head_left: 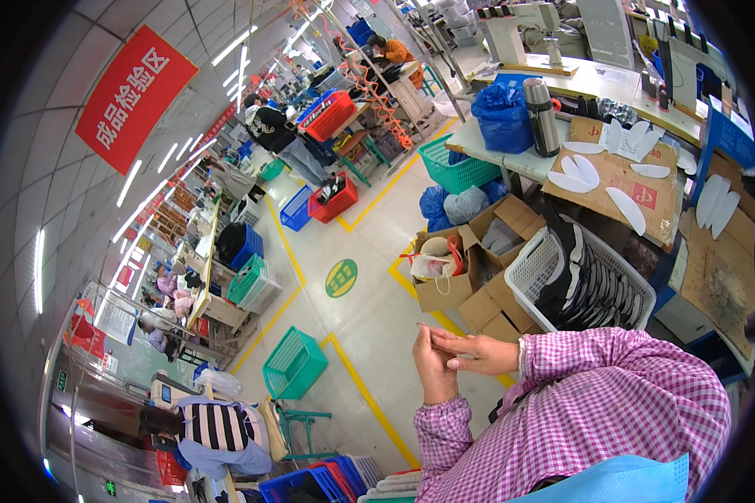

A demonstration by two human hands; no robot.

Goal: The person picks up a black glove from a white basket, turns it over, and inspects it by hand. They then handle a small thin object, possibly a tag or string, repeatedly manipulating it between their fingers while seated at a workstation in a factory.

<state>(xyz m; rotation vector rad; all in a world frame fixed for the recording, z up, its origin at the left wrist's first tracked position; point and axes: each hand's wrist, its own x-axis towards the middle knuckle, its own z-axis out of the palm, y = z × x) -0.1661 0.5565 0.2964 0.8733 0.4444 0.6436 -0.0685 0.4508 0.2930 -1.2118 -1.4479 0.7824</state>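
Near white basket (535, 267), empty hands (457, 356) touching.

Hands meet up front: right hand (481, 352) resting across left hand (432, 369), white basket (533, 260) just behind, cardboard boxes (466, 268) left of it.

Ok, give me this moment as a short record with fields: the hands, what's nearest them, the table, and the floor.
left hand: upright, empty, fingertips against the right hand
right hand: lying across, empty, palm against the left fingertips
sleeves: pink checked
nearest things: white plastic basket packed with dark shoe parts; open cardboard boxes
table: cardboard sheet with white insole-shaped pieces; steel flask; blue bag
floor: yellow lines, green baskets
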